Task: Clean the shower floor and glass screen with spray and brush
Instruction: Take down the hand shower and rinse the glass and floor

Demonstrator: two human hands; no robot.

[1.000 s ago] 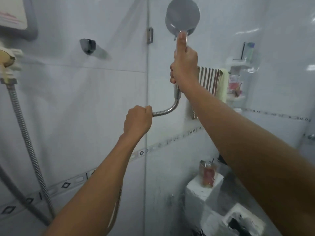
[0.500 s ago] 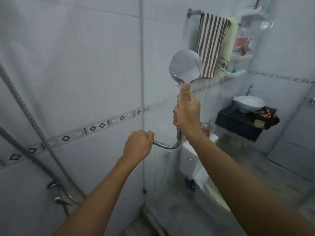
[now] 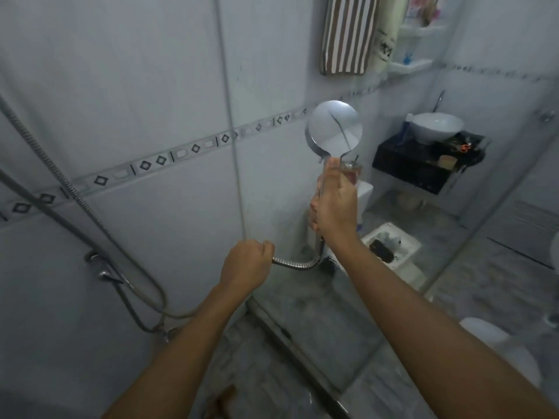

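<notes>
At frame centre, the right hand (image 3: 334, 207) grips the shower head (image 3: 334, 128); the left hand (image 3: 246, 263) clenches its hose (image 3: 296, 264). A kinked hose could choke the rinse against the glass screen (image 3: 302, 55).

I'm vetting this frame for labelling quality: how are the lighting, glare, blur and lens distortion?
Head view: dim, bluish light; the shower head reflects a pale bright patch; the wide lens bows the tile border; the sink behind the glass screen looks soft; left hand gripping the hose and right hand are fairly sharp.
</notes>
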